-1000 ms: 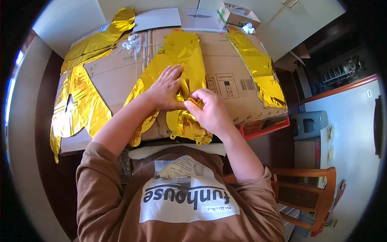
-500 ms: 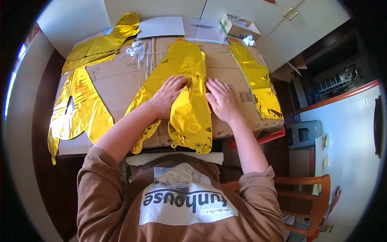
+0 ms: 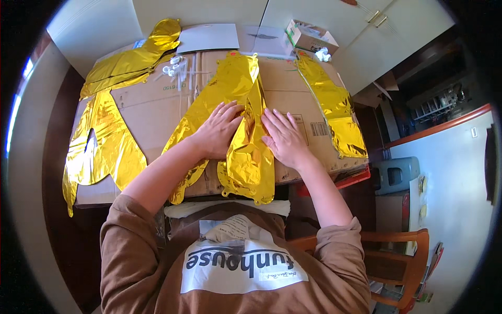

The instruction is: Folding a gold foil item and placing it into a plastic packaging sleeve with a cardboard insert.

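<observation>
A flat, uninflated gold foil balloon (image 3: 230, 78) lies in front of me, its right part folded up into creases. My left hand (image 3: 217, 131) rests on it, palm down, with the fingers stretched out toward the fold. Along the fold's right edge lies my right hand (image 3: 285, 138), fingers extended, touching the foil and partly over the cardboard (image 3: 298, 178). Neither hand grips anything. Another flat gold balloon (image 3: 107, 138) is spread at the left, with a folded gold foil piece (image 3: 125, 65) behind it. A long folded gold foil piece (image 3: 334, 107) lies at the right.
White plastic pieces with clear straws (image 3: 180, 68) lie behind the middle balloon, near a white sheet (image 3: 208, 37). An open box (image 3: 312, 35) and a crumpled white wad (image 3: 323, 54) are at the back right. A wooden chair (image 3: 410, 261) stands right of me.
The right part of the middle balloon has narrowed, its upper right edge folded inward to the left. My right hand has shifted slightly left and nearer to me, along with the fold.
</observation>
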Demonstrator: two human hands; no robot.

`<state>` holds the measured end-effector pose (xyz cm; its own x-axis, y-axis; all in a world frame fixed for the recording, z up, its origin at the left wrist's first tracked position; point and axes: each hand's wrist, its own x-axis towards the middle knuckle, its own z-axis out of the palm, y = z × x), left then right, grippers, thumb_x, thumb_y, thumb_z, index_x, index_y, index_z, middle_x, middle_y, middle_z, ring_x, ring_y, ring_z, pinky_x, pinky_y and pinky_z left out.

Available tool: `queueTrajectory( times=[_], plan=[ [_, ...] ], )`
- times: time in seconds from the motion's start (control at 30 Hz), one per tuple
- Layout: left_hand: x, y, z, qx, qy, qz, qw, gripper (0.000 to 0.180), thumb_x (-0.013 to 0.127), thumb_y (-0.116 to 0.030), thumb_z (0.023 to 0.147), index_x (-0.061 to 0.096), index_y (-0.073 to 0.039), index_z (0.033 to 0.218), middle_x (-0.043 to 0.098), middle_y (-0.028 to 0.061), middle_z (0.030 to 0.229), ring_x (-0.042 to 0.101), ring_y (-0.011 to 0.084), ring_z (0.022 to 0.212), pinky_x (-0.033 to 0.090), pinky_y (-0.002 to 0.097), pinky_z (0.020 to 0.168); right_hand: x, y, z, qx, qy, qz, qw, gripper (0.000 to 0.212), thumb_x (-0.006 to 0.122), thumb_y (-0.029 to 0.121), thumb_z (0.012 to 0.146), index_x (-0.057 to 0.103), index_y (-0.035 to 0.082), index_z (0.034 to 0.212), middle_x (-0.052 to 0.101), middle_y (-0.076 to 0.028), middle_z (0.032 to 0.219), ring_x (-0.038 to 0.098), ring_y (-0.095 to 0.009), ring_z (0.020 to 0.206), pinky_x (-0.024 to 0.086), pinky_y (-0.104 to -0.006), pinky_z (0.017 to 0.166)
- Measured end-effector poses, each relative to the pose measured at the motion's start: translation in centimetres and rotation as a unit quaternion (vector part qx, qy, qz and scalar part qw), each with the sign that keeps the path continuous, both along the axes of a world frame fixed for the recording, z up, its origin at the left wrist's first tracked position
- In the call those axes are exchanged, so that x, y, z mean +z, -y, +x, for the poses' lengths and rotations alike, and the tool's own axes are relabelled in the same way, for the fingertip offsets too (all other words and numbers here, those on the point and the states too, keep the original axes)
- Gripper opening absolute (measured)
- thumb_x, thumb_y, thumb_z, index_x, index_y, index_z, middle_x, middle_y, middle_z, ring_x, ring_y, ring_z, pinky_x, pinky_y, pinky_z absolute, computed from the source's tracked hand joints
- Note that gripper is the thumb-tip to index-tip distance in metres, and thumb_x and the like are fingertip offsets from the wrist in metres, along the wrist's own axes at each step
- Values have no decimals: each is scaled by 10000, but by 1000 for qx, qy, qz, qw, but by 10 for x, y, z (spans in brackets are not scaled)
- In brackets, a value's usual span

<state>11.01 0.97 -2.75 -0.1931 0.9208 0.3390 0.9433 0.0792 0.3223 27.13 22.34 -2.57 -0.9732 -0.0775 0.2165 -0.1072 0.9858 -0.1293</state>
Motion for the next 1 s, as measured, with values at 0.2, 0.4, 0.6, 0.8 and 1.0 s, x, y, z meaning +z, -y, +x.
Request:
queueTrajectory(
  times=[0.2, 0.4, 0.6, 0.8, 1.0],
  plan=[
    [21, 3, -19, 8, 159, 49, 986, 632, 741, -252, 813, 535, -13, 1360, 475, 228, 1453, 406, 430, 1409, 326, 507, 1194, -1, 1, -1, -13, 9, -14, 1000, 613, 553, 389, 1010, 443, 20, 1487, 391, -167, 1587, 338, -346, 1482, 223, -559, 1218],
    [37, -56, -23, -69, 71, 106, 989, 232, 665, -114, 882, 684, -16, 1092, 688, 124, 1168, 637, 354, 1099, 511, 452, 949, 3, 0, 1, -9, 3, 3, 1000, 616, 551, 388, 1009, 429, 31, 1497, 389, -181, 1586, 346, -366, 1477, 241, -563, 1206],
    [0, -105, -57, 35, -60, 40, 997, 353, 660, -266, 905, 684, -50, 1184, 675, 125, 1231, 616, 330, 1176, 470, 449, 1031, -1, 0, 1, -14, 31, -15, 999, 647, 484, 452, 1032, 409, 20, 1508, 359, -185, 1604, 282, -388, 1503, 208, -551, 1222],
    [0, -115, -70, 45, -38, 18, 998, 429, 668, -326, 911, 667, -55, 1245, 655, 129, 1288, 591, 338, 1221, 449, 462, 1062, -1, -5, 6, -1, 28, -25, 999, 621, 466, 428, 1044, 417, 17, 1507, 347, -176, 1616, 280, -375, 1508, 190, -532, 1233],
    [4, -118, -73, 39, -46, 25, 998, 451, 652, -331, 925, 646, -61, 1286, 637, 124, 1337, 578, 339, 1237, 446, 475, 1056, 0, -8, 8, 14, 15, -44, 999, 599, 488, 400, 1039, 434, 14, 1494, 359, -178, 1609, 303, -378, 1496, 200, -542, 1229]
  ],
)
